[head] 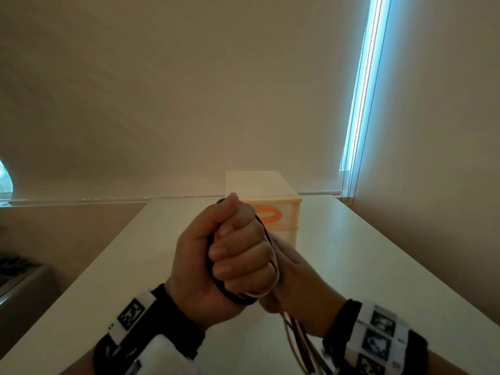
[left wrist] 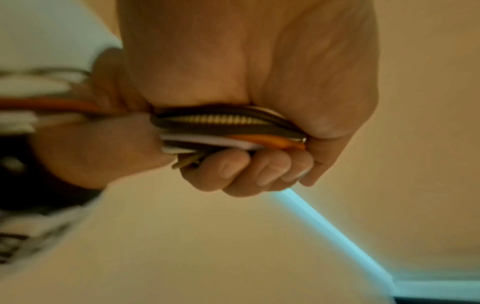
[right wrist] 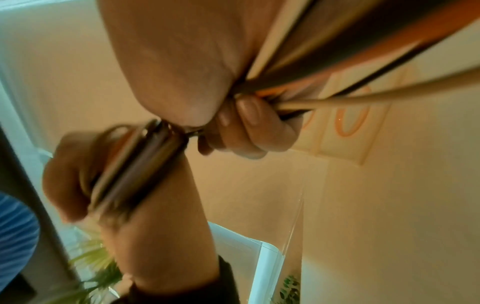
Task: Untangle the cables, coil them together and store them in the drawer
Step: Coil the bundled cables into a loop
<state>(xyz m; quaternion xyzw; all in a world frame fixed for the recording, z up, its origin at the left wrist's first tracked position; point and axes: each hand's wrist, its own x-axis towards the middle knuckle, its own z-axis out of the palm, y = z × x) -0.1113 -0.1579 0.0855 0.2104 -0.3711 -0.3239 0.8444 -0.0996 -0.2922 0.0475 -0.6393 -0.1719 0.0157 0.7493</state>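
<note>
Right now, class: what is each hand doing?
Left hand: fist closed round the coiled cables.
Right hand: fingers gripping the loose cable ends.

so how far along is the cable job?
Done: cables look gathered into one bundle, coiled around the left hand. In hand: right hand grips the trailing strands, apparently winding. Left: finish the coil and stow it; the drawer unit looks shut.

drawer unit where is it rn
In the head view the drawer unit stands on the white table at its far end, against the blind, just behind the left hand.
</note>
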